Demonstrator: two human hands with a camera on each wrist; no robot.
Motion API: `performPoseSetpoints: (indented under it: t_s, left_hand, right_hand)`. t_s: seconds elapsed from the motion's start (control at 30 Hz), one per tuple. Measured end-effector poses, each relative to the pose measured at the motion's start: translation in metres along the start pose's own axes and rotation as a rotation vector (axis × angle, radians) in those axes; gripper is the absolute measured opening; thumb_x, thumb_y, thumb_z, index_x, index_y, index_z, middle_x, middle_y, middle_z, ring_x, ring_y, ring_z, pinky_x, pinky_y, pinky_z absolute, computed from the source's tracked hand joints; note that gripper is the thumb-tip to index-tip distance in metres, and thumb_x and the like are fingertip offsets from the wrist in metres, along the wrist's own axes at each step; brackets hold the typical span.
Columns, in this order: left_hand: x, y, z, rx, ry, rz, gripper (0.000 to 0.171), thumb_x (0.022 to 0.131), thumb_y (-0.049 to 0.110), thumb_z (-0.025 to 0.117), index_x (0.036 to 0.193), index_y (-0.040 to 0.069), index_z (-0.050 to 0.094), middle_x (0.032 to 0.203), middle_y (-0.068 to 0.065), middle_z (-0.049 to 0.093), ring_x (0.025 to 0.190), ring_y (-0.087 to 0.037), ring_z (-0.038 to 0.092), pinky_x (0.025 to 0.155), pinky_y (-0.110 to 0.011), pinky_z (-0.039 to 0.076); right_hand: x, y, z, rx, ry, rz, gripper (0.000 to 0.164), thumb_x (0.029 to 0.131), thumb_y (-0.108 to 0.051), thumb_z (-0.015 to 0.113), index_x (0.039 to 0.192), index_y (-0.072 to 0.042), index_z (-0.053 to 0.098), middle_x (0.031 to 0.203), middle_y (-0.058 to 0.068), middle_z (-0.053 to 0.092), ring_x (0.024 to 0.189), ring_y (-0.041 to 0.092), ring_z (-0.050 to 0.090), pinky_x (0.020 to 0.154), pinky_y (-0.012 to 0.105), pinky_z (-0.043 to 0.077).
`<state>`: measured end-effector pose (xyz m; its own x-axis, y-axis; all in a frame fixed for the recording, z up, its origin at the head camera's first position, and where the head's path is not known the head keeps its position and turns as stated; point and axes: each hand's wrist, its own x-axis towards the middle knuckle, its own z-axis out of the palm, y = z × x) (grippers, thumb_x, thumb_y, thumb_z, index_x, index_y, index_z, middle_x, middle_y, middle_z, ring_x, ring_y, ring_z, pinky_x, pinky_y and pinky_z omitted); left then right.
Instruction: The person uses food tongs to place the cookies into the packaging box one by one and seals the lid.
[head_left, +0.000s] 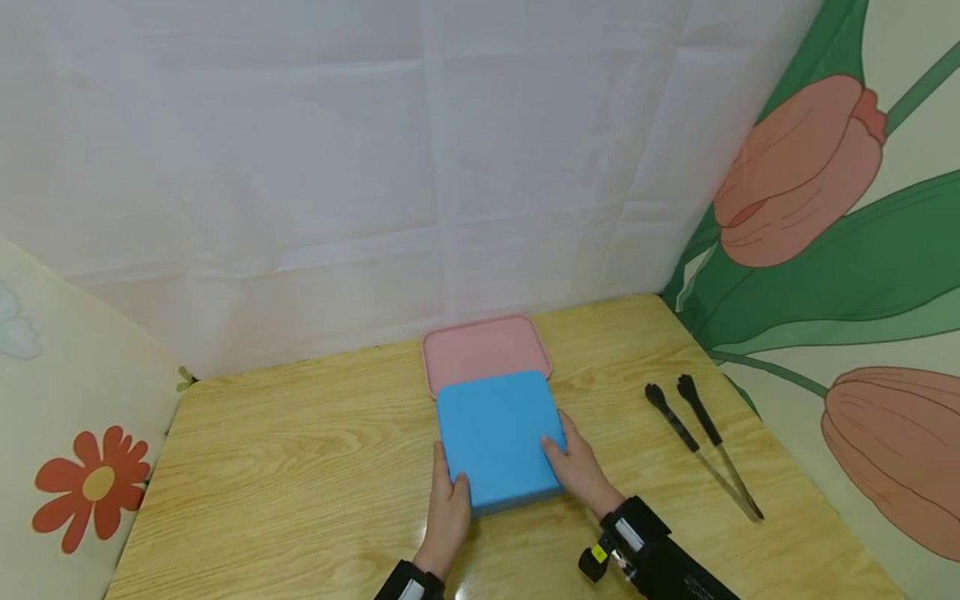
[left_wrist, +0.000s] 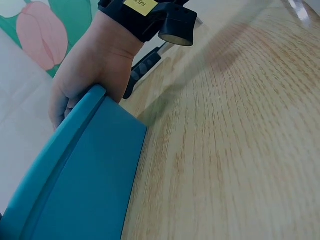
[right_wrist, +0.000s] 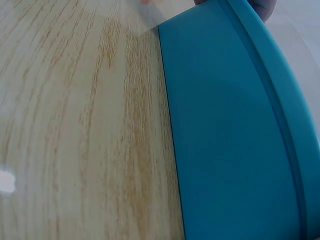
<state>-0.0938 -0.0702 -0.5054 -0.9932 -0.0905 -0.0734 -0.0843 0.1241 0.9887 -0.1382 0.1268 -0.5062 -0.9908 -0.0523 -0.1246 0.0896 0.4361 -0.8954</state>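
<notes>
A blue square box point(head_left: 498, 442) with a smooth flat top sits on the wooden table. A ridge runs along its side, just beneath the top, in both wrist views. My left hand point(head_left: 447, 508) grips its left side near the front corner, thumb up at the top edge. On the opposite side my right hand point(head_left: 583, 468) holds it with the thumb over the top. The left wrist view shows the right hand point(left_wrist: 95, 65) wrapped over the far edge of the box point(left_wrist: 95, 165). Most fingers are hidden behind the sides. What is inside the box cannot be seen.
A pink tray point(head_left: 480, 350) lies behind the box, its front edge partly covered by it. To the right rest metal tongs point(head_left: 708, 446) with black ends, spread apart. A white cloth point(head_left: 300, 167) hangs behind the wooden table point(head_left: 300, 467); printed flower panels flank it.
</notes>
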Motion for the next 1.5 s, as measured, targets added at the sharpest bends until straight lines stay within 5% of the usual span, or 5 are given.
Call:
performPoseSetpoints:
  t_s: [1.2, 1.5]
  left_hand:
    - [-0.0033, 0.0002, -0.0007, -0.003, -0.002, 0.008, 0.06, 0.093, -0.002, 0.03, 0.142, -0.008, -0.004, 0.148, -0.026, -0.004, 0.135, -0.038, -0.002, 0.105, -0.052, 0.005]
    - [-0.0016, 0.0006, -0.0009, 0.0, 0.004, -0.041, 0.064, 0.091, -0.001, 0.033, 0.142, -0.006, -0.004, 0.148, -0.025, -0.003, 0.135, -0.037, 0.0, 0.105, -0.052, 0.007]
  right_hand:
    - [0.0045, -0.0014, 0.0002, -0.028, -0.022, 0.046, 0.062, 0.095, -0.021, 0.043, 0.145, 0.002, 0.012, 0.147, 0.024, 0.017, 0.133, 0.038, 0.018, 0.103, 0.052, 0.019]
    - [0.003, -0.0023, 0.0003, -0.022, -0.023, 0.041, 0.064, 0.096, -0.025, 0.044, 0.144, 0.004, 0.013, 0.145, 0.027, 0.019, 0.132, 0.041, 0.019, 0.102, 0.053, 0.02]
